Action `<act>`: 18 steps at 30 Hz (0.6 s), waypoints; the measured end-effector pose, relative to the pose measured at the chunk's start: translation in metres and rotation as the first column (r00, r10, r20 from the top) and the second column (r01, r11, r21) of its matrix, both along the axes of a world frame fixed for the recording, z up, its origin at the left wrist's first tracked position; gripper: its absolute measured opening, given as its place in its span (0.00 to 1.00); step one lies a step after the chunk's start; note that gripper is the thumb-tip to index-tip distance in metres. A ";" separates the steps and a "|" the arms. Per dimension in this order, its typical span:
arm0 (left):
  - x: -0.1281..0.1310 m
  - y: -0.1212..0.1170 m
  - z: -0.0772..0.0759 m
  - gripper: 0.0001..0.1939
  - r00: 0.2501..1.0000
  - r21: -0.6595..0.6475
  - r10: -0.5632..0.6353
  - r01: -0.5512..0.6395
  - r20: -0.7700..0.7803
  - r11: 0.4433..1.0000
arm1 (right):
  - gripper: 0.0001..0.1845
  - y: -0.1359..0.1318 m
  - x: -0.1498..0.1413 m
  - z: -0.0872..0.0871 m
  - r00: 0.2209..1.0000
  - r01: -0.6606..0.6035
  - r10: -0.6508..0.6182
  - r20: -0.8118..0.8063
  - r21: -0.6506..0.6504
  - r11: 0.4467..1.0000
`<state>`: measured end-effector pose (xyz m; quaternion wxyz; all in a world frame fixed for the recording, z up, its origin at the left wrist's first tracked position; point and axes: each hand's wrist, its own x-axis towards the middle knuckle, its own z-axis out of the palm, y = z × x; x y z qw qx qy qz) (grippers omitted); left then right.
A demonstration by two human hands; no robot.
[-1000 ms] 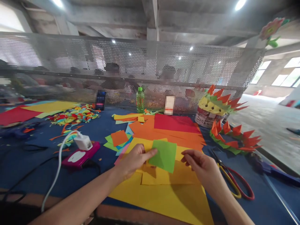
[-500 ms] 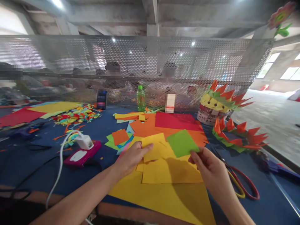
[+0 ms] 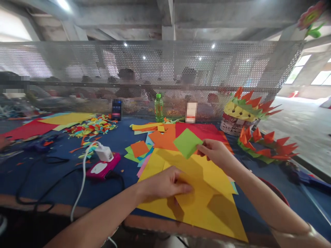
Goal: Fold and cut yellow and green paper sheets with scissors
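Note:
A green paper square (image 3: 188,143) is pinched at its right corner by my right hand (image 3: 213,151), raised above orange and red sheets. My left hand (image 3: 167,184) is closed over the large yellow sheet (image 3: 219,220), thumb against fingers, on yellow paper that blends into the sheet below. The outline of that held piece is hard to make out. To the left, an orange square (image 3: 139,148) lies on green and blue pieces. Under my right forearm, a red scissors handle (image 3: 278,191) shows in part; the rest is mostly hidden.
A magenta power block (image 3: 103,168) with a white charger and cables lies left. Paper scraps (image 3: 93,125), a green bottle (image 3: 159,108) and a mesh screen (image 3: 155,62) stand behind. Right are a papered basket (image 3: 238,115), an orange-green paper ring (image 3: 269,144) and a purple-handled tool (image 3: 310,181).
My right hand has carried the green square left and up. My left hand has come down and right, nearer the table's front edge, with the yellow paper. The view has shifted slightly.

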<state>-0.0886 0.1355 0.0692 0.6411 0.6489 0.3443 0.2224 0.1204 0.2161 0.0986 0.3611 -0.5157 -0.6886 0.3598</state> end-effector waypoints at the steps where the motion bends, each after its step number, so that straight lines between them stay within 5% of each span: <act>1: 0.000 -0.002 0.003 0.19 0.999 -0.007 -0.041 0.041 -0.033 0.999 | 0.13 0.005 -0.013 -0.001 0.999 -0.041 0.042 0.022 -0.034 0.999; 9: -0.004 -0.007 0.012 0.17 0.985 -0.038 -0.151 0.148 -0.088 0.988 | 0.14 0.030 -0.110 -0.027 0.928 -0.270 0.317 0.196 -0.229 0.935; 18: -0.007 -0.007 0.012 0.14 0.980 -0.031 -0.173 0.171 -0.101 0.985 | 0.15 0.037 -0.147 -0.026 0.872 -0.385 0.427 0.241 -0.204 0.900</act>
